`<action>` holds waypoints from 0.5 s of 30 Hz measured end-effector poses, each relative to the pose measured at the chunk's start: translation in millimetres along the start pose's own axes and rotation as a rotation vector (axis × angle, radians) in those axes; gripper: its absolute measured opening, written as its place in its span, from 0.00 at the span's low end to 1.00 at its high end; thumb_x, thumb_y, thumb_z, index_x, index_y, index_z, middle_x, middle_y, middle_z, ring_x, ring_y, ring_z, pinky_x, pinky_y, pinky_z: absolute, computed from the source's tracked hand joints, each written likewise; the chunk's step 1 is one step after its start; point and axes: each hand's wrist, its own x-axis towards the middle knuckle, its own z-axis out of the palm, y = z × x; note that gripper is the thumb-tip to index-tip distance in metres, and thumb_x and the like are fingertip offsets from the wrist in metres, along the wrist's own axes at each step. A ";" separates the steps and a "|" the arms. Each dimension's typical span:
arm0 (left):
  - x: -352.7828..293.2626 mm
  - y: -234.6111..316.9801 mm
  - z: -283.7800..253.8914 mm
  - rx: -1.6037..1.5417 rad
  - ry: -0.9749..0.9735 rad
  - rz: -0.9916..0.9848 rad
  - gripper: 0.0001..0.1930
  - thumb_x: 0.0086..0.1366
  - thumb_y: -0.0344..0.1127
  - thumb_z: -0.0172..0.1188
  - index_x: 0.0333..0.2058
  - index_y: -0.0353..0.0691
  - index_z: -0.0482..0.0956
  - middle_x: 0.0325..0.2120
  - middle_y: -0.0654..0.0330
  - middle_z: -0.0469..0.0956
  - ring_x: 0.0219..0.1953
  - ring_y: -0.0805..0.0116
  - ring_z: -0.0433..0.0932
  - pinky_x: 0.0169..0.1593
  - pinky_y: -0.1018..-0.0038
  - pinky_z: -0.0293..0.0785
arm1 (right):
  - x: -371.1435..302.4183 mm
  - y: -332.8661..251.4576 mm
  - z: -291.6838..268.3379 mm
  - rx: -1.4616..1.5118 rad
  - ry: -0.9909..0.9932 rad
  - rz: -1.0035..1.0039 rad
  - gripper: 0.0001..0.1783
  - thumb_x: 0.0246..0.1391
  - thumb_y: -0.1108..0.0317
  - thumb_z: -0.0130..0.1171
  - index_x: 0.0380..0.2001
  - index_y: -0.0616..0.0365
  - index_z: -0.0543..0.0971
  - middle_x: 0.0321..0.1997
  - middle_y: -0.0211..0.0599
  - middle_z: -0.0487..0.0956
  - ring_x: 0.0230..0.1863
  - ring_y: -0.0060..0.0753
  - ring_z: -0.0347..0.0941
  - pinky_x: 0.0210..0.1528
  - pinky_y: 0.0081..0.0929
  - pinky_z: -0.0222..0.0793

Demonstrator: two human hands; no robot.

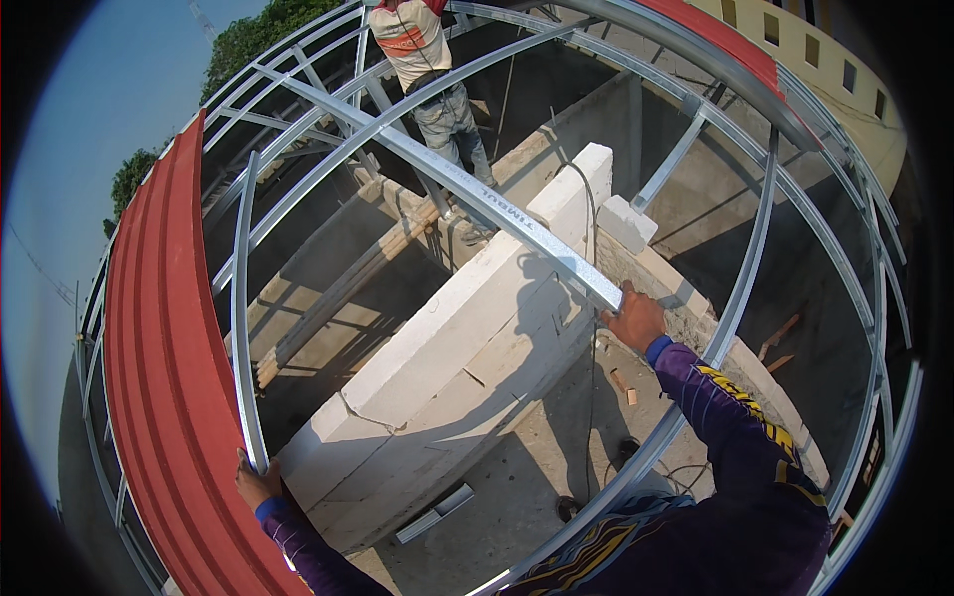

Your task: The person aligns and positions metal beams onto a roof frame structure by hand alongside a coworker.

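Observation:
My right hand (636, 320) is closed round the near end of a long galvanized steel channel (447, 177), which slants up to the far left over a white block wall (437, 348). At the lower left, my left hand (259, 486) grips the lower end of a curved-looking steel batten (244, 298). That batten runs beside a red corrugated roofing sheet (164, 328), whose edge is close to the same hand. The undersides of both hands are hidden.
Another person (427, 79) stands on the walls at the far side, among steel roof framing (835, 268). Bamboo poles (348, 288) slope down left of the block wall. A loose white block (628, 224) rests on the right wall. A short metal piece (435, 513) and a dark cable lie below.

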 end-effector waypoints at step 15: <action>1.0 -2.7 1.3 0.040 -0.049 -0.038 0.42 0.45 0.41 0.70 0.60 0.32 0.68 0.46 0.42 0.78 0.48 0.45 0.78 0.53 0.57 0.73 | 3.3 9.9 -8.0 0.200 -0.098 -0.048 0.30 0.47 0.54 0.64 0.47 0.63 0.69 0.34 0.54 0.82 0.39 0.58 0.79 0.43 0.49 0.74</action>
